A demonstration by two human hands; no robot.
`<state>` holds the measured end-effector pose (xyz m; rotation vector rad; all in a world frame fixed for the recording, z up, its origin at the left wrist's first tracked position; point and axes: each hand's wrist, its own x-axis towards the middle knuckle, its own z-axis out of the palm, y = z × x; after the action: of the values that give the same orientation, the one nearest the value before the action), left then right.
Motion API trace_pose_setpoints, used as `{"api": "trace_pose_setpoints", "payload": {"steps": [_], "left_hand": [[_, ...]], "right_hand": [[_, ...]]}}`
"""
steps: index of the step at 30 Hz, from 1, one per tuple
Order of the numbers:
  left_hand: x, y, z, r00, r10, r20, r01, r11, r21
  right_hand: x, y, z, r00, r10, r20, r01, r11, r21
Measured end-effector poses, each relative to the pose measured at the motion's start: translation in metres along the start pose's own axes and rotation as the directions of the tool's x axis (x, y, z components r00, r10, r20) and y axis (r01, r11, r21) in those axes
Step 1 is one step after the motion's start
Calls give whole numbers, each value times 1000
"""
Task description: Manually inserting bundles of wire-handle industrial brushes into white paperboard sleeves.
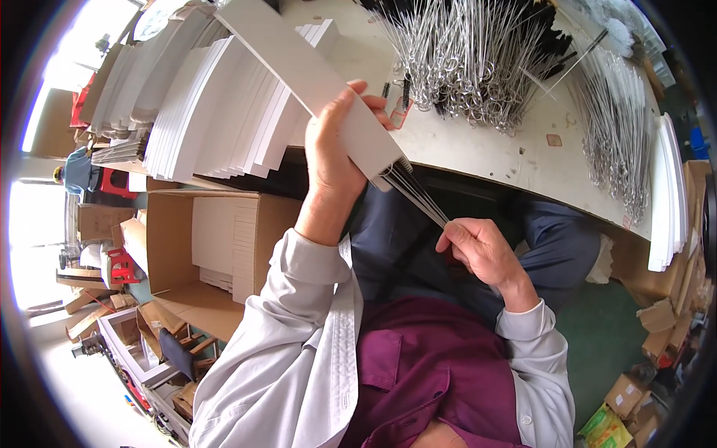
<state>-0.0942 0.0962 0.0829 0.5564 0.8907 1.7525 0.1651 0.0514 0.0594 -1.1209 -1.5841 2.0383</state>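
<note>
My left hand [334, 138] is wrapped round a long, narrow white box [314, 82], held tilted above the table edge. From the box's lower end juts a bundle of thin wire brushes [411, 188], with dark bristles near the box opening. My right hand [478, 250] pinches the far ends of their wire stems. How far the brushes reach inside the box is hidden. Beyond, on the table, lies a large heap of wire brushes [470, 67] with looped ends. A second pile of thin wire brushes [616, 142] lies at the right.
Rows of white boxes [202, 104] stand at the table's left. Below them an open cardboard carton [172, 246] holds stacked white boxes. More white boxes [667, 194] lie at the table's right end. The pale tabletop [478, 157] ends just before my lap.
</note>
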Motion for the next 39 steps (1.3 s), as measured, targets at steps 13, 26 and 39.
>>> {"api": "trace_pose_setpoints", "payload": {"steps": [13, 26, 39], "left_hand": [[-16, -37, 13, 987, -156, -45, 145, 972, -184], [-46, -71, 42, 977, -211, 7, 211, 972, -105], [-98, 1, 29, 810, -370, 455, -264, 463, 846]], "right_hand": [[25, -24, -19, 990, -133, -55, 110, 944, -311], [15, -8, -2, 880, -246, -407, 209, 969, -133], [2, -13, -44, 898, -284, -336, 303, 953, 2]]}}
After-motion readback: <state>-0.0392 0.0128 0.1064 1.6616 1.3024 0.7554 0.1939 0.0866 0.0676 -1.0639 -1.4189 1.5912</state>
